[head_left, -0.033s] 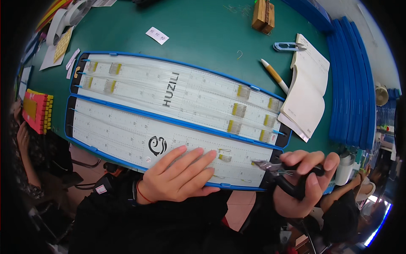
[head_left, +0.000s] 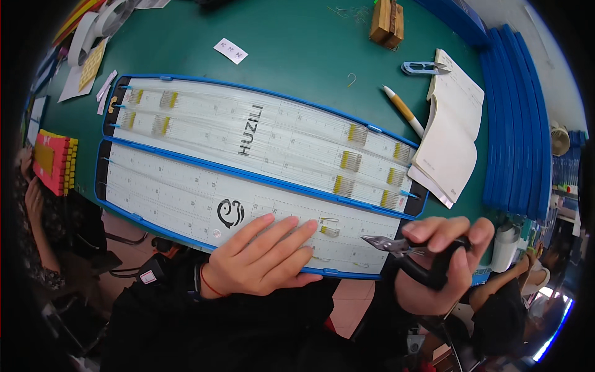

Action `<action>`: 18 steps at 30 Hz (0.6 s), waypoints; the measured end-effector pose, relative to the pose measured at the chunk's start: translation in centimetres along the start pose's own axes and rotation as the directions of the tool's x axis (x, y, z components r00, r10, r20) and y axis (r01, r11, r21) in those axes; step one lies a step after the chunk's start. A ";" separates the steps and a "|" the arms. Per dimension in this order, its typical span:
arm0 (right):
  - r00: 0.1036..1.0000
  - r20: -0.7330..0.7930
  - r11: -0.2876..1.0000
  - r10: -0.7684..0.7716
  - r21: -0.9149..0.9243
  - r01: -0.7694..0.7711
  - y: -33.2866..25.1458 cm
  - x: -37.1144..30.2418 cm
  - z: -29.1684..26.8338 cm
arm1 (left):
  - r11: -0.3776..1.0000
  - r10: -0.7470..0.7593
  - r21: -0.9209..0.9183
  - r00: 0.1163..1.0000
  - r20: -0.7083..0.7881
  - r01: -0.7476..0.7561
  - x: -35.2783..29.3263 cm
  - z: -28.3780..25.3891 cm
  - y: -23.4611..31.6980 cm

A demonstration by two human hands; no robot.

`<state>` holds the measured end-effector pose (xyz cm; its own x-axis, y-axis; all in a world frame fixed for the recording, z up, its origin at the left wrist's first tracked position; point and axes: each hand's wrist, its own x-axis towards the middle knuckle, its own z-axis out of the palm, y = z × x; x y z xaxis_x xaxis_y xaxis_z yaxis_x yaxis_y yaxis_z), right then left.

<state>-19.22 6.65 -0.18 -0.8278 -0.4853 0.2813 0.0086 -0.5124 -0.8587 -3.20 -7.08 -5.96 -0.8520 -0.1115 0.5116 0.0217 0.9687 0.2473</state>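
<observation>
A long, shallow blue-framed fishing rig box (head_left: 186, 162) lies opened out in front of me, with two white ruled panels. On its far panel, thin clear lines run lengthwise, with several bundles of small hooks (head_left: 350, 161) on yellow strips. My left hand (head_left: 260, 257) rests flat on the near panel, fingers spread, beside a small hook bundle (head_left: 330, 232). Over that panel's right end, my right hand (head_left: 443, 260) grips pliers (head_left: 396, 247) with dark handles. Their metal jaws point left; whether anything is between them, I cannot tell.
Beyond the box on the green table (head_left: 297, 43) lie a paper label (head_left: 230, 51), a wooden block (head_left: 387, 25), a pen (head_left: 403, 111), thread snips (head_left: 424, 68) and an open notebook (head_left: 447, 130). Blue cases (head_left: 514, 124) stand at right. A co-worker's hand (head_left: 34, 198) shows at far left.
My right hand has shifted slightly left with the pliers, so their tips sit a little farther over the near panel. My left hand stays in place.
</observation>
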 end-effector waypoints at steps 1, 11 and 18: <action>0.996 -0.087 0.998 -0.005 -0.069 -0.001 0.9 0.0 0.6 | 1.000 0.012 0.000 1.000 0.006 -0.012 0.0 0.2 0.0; 0.998 -0.062 0.969 -0.021 -0.249 0.005 2.4 -0.7 0.7 | 0.998 0.058 -0.009 0.998 0.030 -0.058 0.1 0.2 -0.1; 0.996 -0.087 0.967 0.033 -0.248 -0.053 2.0 -0.8 1.1 | 0.998 0.062 -0.032 0.998 0.027 -0.062 0.3 0.1 -0.2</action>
<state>-17.89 5.21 -1.68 -0.8725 -0.4388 0.2149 -0.0864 -0.2944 -0.9518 -3.49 -7.30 -5.98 -0.8626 -0.0449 0.5039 0.0909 0.9661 0.2417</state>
